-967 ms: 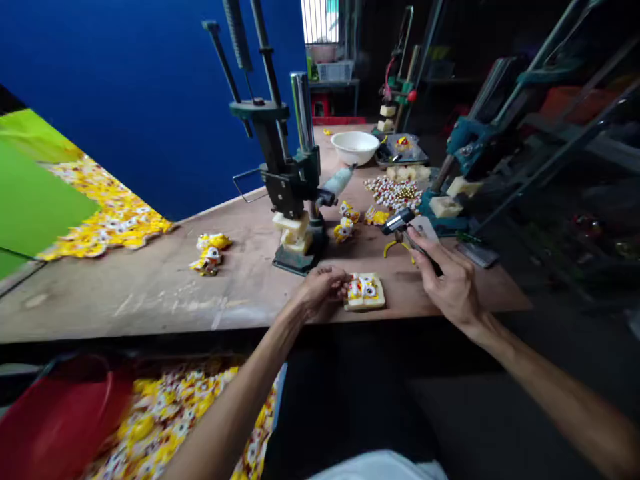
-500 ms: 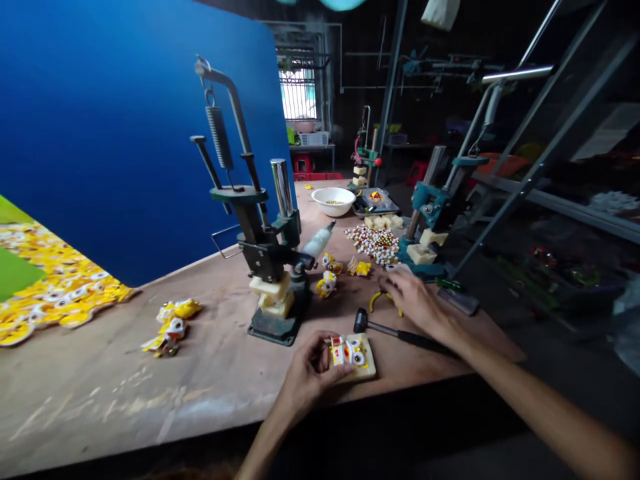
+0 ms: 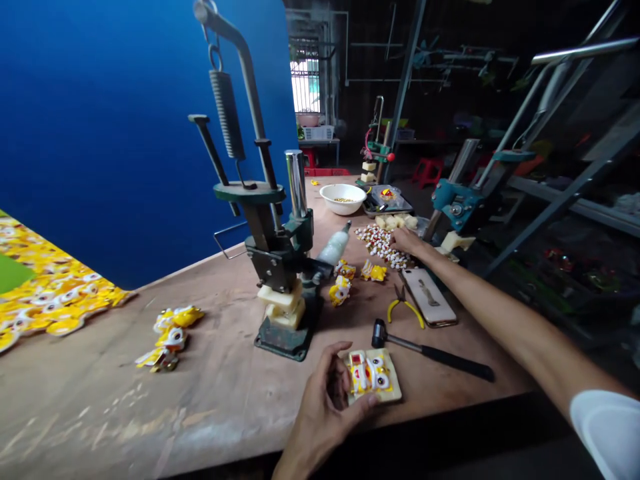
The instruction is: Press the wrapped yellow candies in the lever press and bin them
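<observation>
My left hand [image 3: 327,400] curls around the left side of a cream-coloured block [image 3: 394,390], its thumb along the near edge. Lying face up on that block is a yellow, white and red cartoon animal face [image 3: 370,375] with large eyes. Farther off, my right hand [image 3: 407,241] reaches down into a pile of small white and red pieces [image 3: 379,243], fingers bunched together. Whatever its fingertips hold is too small to make out. A black-handled hammer [image 3: 440,357] rests beyond the block, near yellow-handled pliers [image 3: 401,297] and a phone [image 3: 430,297].
A hand press [image 3: 273,260] with cream blocks stands left of centre, another press [image 3: 457,200] at right. Several yellow pieces [image 3: 171,337] lie on the left of the table, more [image 3: 341,291] beside a bottle [image 3: 334,248]. A white bowl [image 3: 343,199] stands farther back.
My right hand has moved from beside the pliers forward to the pile, uncovering the pliers and phone. My left hand stays on the block; the view has shifted.
</observation>
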Motion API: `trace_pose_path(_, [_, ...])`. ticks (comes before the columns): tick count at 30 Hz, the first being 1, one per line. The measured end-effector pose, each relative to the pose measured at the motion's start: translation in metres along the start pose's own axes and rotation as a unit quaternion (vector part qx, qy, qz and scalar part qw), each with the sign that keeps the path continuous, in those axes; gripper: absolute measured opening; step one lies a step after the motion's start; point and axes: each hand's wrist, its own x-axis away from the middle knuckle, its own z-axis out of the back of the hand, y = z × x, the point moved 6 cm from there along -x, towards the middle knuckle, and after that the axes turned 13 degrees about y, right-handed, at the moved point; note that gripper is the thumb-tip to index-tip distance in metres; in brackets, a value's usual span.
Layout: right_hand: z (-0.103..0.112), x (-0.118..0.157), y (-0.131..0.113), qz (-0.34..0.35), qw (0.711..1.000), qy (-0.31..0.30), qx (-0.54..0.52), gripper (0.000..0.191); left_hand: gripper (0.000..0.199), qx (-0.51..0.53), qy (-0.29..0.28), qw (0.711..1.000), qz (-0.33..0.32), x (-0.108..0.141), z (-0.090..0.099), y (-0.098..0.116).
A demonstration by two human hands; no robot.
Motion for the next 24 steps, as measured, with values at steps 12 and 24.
trace_pose_path(12, [0.106,0.207,-0.119,0.256,0.908,0.112,-0.312,0.013,0.043,0.029,0.151,0.988,0.018,0.036,0.029,0.038])
trace_pose_path(24, [0.054,0.319,-0.121,0.157,0.887,0.12,-0.416,0.037,0.033,-0.012,0.141,0.988,-0.059,0.039,0.019,0.024])
